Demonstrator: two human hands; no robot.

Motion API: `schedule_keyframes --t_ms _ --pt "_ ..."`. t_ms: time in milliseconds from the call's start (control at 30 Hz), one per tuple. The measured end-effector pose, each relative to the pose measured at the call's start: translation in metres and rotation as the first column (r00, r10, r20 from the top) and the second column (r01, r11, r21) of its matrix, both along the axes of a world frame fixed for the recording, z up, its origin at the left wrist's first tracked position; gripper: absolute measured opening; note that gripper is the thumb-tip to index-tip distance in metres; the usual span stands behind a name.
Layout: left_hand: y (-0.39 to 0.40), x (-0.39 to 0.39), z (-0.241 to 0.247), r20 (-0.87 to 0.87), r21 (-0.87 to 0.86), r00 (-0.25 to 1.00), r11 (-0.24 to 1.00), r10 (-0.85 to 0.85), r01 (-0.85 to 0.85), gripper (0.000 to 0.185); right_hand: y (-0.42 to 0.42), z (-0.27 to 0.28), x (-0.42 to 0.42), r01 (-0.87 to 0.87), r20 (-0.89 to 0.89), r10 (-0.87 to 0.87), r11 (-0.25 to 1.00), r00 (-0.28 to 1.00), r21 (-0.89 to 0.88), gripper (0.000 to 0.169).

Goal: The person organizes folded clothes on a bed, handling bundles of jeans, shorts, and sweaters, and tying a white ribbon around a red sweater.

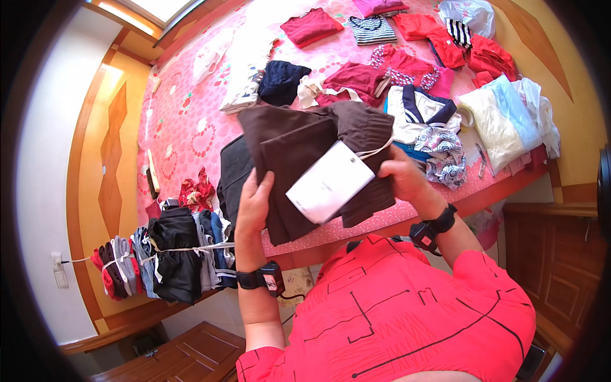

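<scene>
Folded dark brown trousers (300,138) with a gathered waist are held up over the near edge of the pink-covered table. My left hand (254,200) grips their left side, thumb on top. At the right side, my right hand (405,174) holds the cloth near the gathered waistband. From the waist a white cord carries a white hang tag (330,182) with small writing, which lies over the front of the trousers. Behind my left hand, a dark grey folded garment (234,167) lies on the table, partly hidden.
Tied bundles of folded clothes (174,258) line the left near edge, by a wooden brush (152,176). Behind are a navy garment (282,82), red clothes (353,83) and a striped top (372,29). On the right lie a sailor-collar top (420,112), tape roll (466,118) and plastic-wrapped bundle (501,122).
</scene>
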State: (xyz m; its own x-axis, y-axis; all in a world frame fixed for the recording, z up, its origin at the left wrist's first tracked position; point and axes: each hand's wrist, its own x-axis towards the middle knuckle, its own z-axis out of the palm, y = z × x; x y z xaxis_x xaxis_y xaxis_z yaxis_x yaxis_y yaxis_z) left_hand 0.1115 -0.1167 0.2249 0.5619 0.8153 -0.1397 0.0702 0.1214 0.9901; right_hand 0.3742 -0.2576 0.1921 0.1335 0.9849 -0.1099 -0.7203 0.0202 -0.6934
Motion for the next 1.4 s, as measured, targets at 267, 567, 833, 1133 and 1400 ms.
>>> schedule_keyframes --t_ms 267,567,833,1133,1400 --pt "0.016 -0.029 0.016 0.024 -0.088 0.978 0.975 0.207 -0.204 0.04 -0.035 -0.006 0.055 0.142 0.017 -0.141 0.988 0.99 -0.056 0.059" --pt "0.028 -0.05 0.042 -0.034 -0.137 0.952 0.942 0.303 -0.305 0.041 -0.033 -0.02 0.082 0.176 -0.041 -0.175 0.983 0.984 0.041 0.058" --pt "0.038 -0.075 0.057 0.003 -0.248 0.944 0.915 0.329 -0.318 0.037 0.001 0.001 0.084 0.077 -0.135 -0.059 0.988 0.989 0.132 0.057" --pt "0.065 -0.133 -0.006 0.231 -0.551 0.894 0.809 0.384 -0.205 0.035 0.09 0.054 0.071 -0.172 -0.054 0.193 0.948 0.98 0.268 0.041" --pt "0.049 -0.144 -0.061 0.496 -0.703 0.745 0.71 0.446 0.043 0.036 0.162 0.126 -0.087 -0.43 0.092 0.427 0.903 0.899 0.013 0.027"
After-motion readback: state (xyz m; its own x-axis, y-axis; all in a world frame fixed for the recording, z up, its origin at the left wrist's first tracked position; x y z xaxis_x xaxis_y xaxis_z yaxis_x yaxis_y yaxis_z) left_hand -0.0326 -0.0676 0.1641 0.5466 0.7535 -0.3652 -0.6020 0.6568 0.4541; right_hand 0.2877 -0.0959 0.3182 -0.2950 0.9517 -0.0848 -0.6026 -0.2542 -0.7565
